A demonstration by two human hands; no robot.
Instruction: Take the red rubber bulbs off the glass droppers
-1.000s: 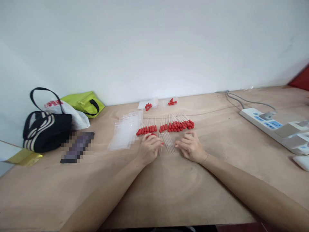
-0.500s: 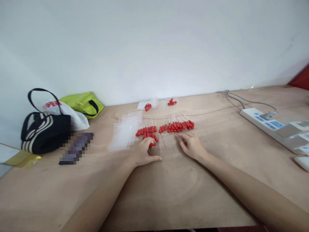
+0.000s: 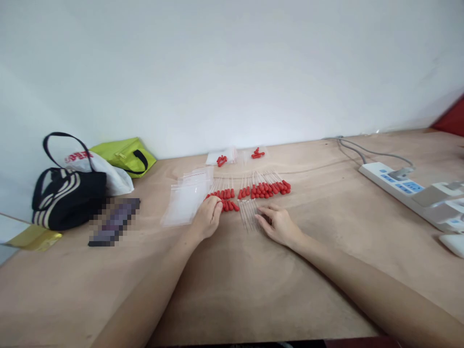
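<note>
The left hand lies palm down on the wooden table, with the fingers bent loosely. Its fingertips touch the small red caps that lie loose just in front of it; I cannot tell if it holds one of them between the fingers. Directly to the left of this hand, and partly touching it, there is a stack of clear plastic bags.

The right hand rests on the table as well, fingers spread a little and almost flat, holding nothing firmly. The fingertips lie on the edge of a bunch of clear thin tubes, which sits between the 2 hands, nearer to the right one.

Just beyond both hands runs a row of droppers with red caps, laid side by side, the red ends toward the person. Farther behind this row, near the wall, 2 small bags with red caps lie flat.

Far to the left of the left hand stand a black striped bag, a white bag and a green pouch, and a blurred dark object lies in front of them. Far to the right of the right hand there is a white power strip with its grey cable.
</note>
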